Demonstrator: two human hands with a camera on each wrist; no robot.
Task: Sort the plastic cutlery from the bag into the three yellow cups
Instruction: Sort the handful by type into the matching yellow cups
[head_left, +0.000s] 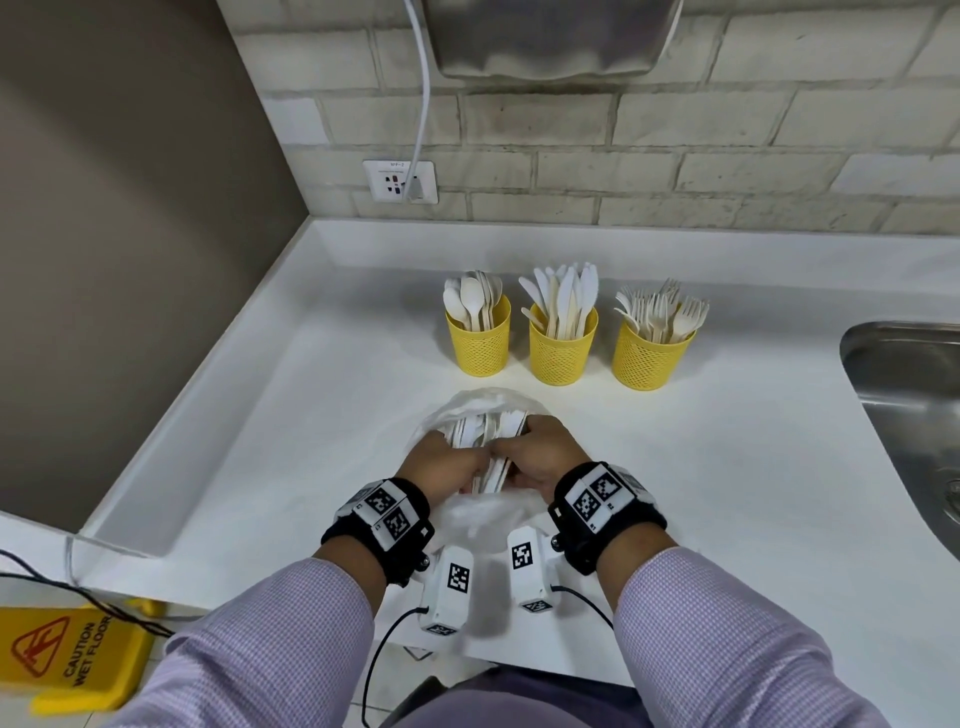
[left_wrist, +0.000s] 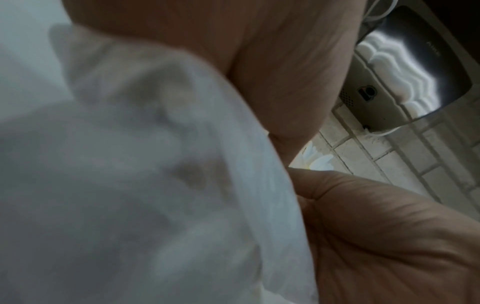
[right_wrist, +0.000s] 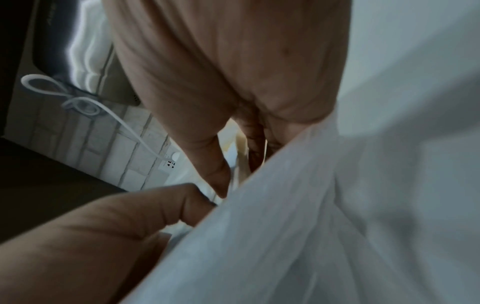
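Three yellow mesh cups stand in a row on the white counter (head_left: 311, 415): the left cup (head_left: 479, 340) holds spoons, the middle cup (head_left: 562, 347) knives, the right cup (head_left: 649, 356) forks. In front of them lies a thin clear plastic bag (head_left: 488, 402) with a bundle of white cutlery (head_left: 488, 431) inside. My left hand (head_left: 457, 460) and right hand (head_left: 535, 452) reach into the bag side by side, fingers curled round the bundle. Both wrist views are mostly filled by blurred bag film (left_wrist: 130, 185) (right_wrist: 337, 205) and palm. Which kinds of cutlery the bundle holds is hidden.
A steel sink (head_left: 909, 415) is sunk into the counter at the right. On the brick wall hang a socket (head_left: 400, 181) with a white cable and a metal dryer (head_left: 550, 36). A raised lip edges the counter's left side. A yellow wet-floor sign (head_left: 67, 660) stands on the floor.
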